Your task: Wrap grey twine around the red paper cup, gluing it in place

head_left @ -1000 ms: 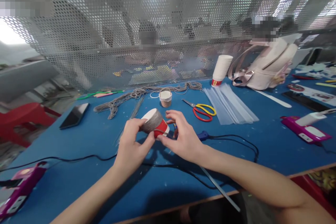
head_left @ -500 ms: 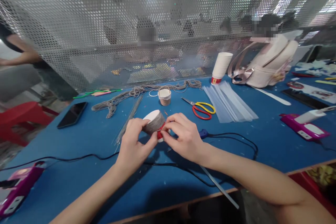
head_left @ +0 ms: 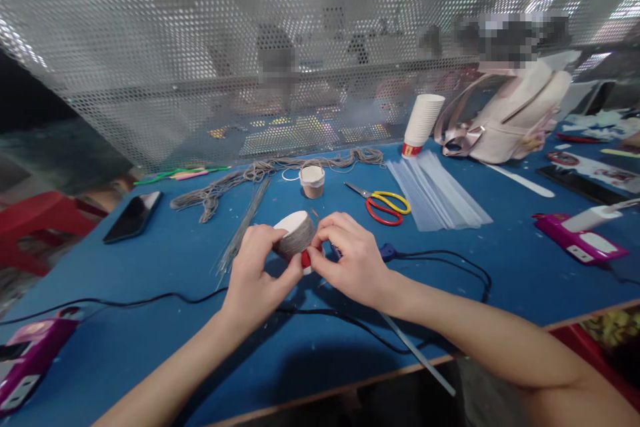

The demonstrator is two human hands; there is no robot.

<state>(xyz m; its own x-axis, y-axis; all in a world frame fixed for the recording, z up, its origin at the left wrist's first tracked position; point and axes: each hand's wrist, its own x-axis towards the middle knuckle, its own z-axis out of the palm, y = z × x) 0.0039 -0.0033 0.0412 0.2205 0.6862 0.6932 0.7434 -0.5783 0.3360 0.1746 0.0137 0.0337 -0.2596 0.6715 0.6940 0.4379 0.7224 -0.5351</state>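
Between my two hands is a paper cup (head_left: 303, 235), tilted, its white open end toward the upper left. Grey cord is wound round its upper part, and a red band shows below. My left hand (head_left: 260, 271) grips the cup from the left, thumb low and fingers near the open end. The fingertips of my right hand (head_left: 349, 252) are pinched against the cup's right side, at the lower edge of the cord; a cord end between them cannot be made out. Partly hidden behind that hand lies a blue glue gun (head_left: 387, 252), with a translucent glue stick (head_left: 419, 355) sticking out toward the table's front edge.
Behind the hands stand a small wrapped cup (head_left: 313, 183) and a heap of grey cord (head_left: 250, 177). Scissors (head_left: 383, 205), clear plastic strips (head_left: 435, 193), stacked paper cups (head_left: 423, 125) and a backpack (head_left: 515, 120) are rightward. A phone (head_left: 133, 217), black cable (head_left: 170, 295) and purple power strip (head_left: 40, 353) lie left.
The cup has turned slightly in my hands, and more of the red band's front shows. Both hands keep nearly the same place. At the far left, a person standing there has shifted.
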